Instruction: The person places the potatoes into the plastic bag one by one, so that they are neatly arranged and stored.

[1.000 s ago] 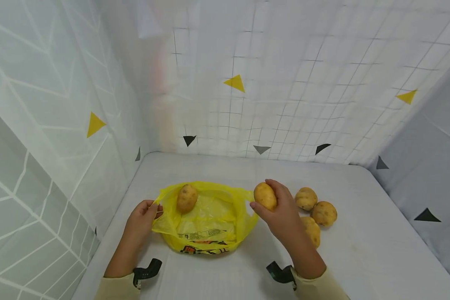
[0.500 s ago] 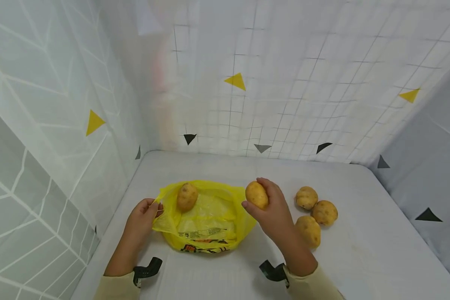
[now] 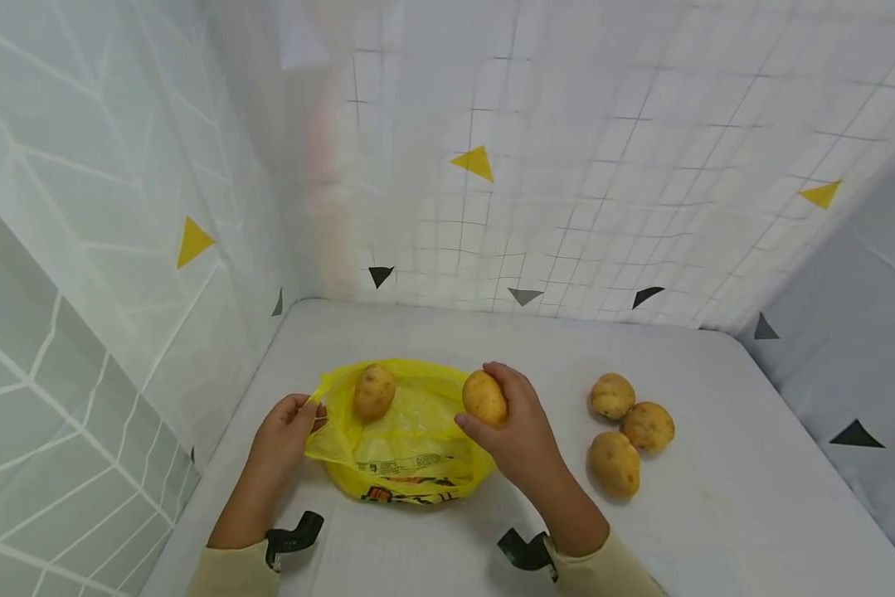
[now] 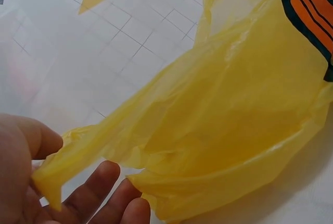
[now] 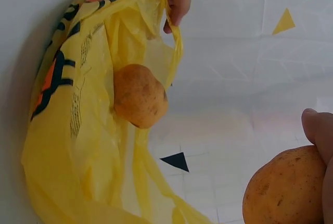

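Observation:
A yellow plastic bag (image 3: pixel 410 489) lies with its mouth spread on the white table. My left hand (image 3: pixel 283 435) pinches its left edge between thumb and fingers; in the left wrist view the bag's edge (image 4: pixel 57 182) runs through that grip. One potato (image 3: pixel 375 392) sits inside the bag at the back left. My right hand (image 3: pixel 518 427) grips another potato (image 3: pixel 484 398) above the bag's right rim. The right wrist view shows this held potato (image 5: pixel 286 190) apart from the potato (image 5: pixel 139 96) in the bag.
Three more potatoes lie close together right of my right hand: a back one (image 3: pixel 612 395), a right one (image 3: pixel 647 427) and a front one (image 3: pixel 614 465). The white table (image 3: pixel 746 497) meets patterned curtains (image 3: pixel 581 166) at the back and sides.
My right hand has moved left with its potato, from beside the bag to over its right rim. My left hand keeps its hold on the bag's edge.

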The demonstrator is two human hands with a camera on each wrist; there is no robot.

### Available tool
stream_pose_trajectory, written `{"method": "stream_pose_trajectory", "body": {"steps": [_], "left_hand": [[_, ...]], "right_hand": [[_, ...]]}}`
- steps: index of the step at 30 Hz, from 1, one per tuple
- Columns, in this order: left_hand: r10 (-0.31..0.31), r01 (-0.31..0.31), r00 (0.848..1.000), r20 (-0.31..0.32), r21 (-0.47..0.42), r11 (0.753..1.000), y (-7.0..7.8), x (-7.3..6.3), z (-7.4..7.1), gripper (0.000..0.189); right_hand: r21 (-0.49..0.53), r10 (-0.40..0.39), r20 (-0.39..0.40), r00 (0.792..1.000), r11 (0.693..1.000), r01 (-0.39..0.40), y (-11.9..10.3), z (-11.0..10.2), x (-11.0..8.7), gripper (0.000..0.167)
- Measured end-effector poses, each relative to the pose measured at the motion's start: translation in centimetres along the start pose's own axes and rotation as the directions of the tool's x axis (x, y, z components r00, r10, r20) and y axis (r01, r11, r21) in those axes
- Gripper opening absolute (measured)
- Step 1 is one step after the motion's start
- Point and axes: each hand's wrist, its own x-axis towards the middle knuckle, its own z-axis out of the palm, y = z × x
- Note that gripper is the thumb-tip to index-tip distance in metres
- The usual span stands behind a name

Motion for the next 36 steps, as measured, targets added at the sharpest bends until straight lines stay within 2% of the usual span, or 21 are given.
{"method": "stream_pose_trajectory", "body": {"steps": [11,19,26,36], "left_hand": [[-0.019,0.020,1.000,0.017,-0.028,0.999,0.2,0.0,0.1,0.039],[-0.023,0.023,1.000,0.004,-0.020,1.000,0.0,0.1,0.0,0.038],[-0.008,0.009,1.000,0.008,-0.025,1.000,0.0,0.2,-0.2,0.038],[-0.014,0.015,1.000,0.015,-0.044,0.999,-0.3,0.4,-0.1,0.036]], "right_hand": [[0.025,-0.006,0.027,1.000,1.000,0.006,-0.5,1.6,-0.4,0.077],[0.053,-0.027,0.044,0.999,0.998,0.025,-0.6,2.6,-0.1,0.076],[0.110,-0.029,0.098,0.995,0.994,0.018,-1.3,3.7,0.1,0.074],[0.112,-0.062,0.151,0.987,0.993,0.045,-1.8,5.1,0.1,0.075]]}}
